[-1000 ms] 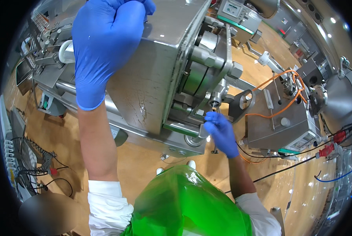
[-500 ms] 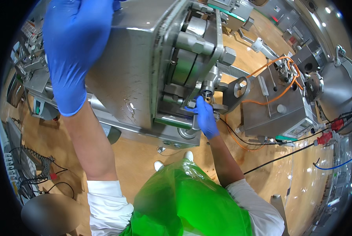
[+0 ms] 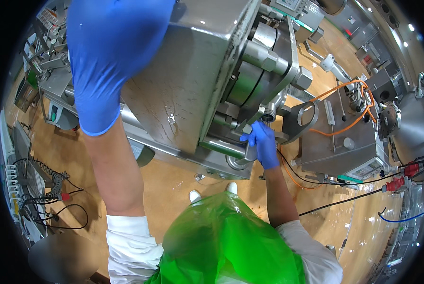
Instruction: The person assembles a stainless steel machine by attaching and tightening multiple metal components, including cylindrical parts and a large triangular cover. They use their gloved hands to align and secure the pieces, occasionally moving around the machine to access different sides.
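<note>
- Here, the outlet [image 3: 269,114], a threaded metal end, sits low on the front of the machine [image 3: 174,85], just above the right hand [image 3: 264,142].
- Right hand: blue glove, fingers curled partway and pointing left; contact with the outlet unclear. Cannot tell if anything is held.
- Pipe bend [image 3: 235,163]: just left of and below the right hand.
- Bracket [image 3: 295,125]: grey, with an opening; right of the outlet.
- Left hand [image 3: 117,57]: blue glove, over the machine's upper left; fingers out of sight at the top edge, so closure and hold cannot be told.
- Second machine [image 3: 337,151]: to the right, orange hose [image 3: 332,135] lying across it.
- Apron [image 3: 235,241]: green, below; white shoes [image 3: 195,195] on the tan floor [image 3: 169,189].
</note>
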Tool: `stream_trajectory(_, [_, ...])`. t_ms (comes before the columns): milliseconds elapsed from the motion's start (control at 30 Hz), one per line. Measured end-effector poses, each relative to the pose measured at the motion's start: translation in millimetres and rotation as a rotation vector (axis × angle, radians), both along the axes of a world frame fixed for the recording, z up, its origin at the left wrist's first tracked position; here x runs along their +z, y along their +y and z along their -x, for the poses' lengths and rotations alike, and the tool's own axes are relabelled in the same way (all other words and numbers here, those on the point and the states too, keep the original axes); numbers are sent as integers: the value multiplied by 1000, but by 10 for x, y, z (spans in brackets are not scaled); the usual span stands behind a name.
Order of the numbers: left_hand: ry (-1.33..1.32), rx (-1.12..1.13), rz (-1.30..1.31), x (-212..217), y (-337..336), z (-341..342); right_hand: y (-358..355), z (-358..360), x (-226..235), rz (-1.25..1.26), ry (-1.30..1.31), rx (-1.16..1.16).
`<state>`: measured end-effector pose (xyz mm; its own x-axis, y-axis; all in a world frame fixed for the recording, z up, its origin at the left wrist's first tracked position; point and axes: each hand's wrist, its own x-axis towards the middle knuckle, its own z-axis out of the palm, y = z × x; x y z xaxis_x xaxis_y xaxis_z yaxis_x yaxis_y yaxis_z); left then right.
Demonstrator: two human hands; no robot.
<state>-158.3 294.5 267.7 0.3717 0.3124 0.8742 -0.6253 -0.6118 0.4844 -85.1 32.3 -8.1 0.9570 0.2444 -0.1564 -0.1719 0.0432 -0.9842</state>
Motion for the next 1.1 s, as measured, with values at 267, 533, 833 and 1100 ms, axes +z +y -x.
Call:
stream_trajectory(267, [-3,14,3,17,-27,7,201,216,91,-68,-311,-140])
stream_trajectory(533, [1,14,-48,-8,82,11,237,275,99,5,-410,-190])
stream_trajectory(833, [215,-27,-117,-45,496,-25,102,174,118,-68,-164,0])
stream_trajectory(1100, [274,-32,-89,-31,558,-31,72,81,103,-14,-71,-16])
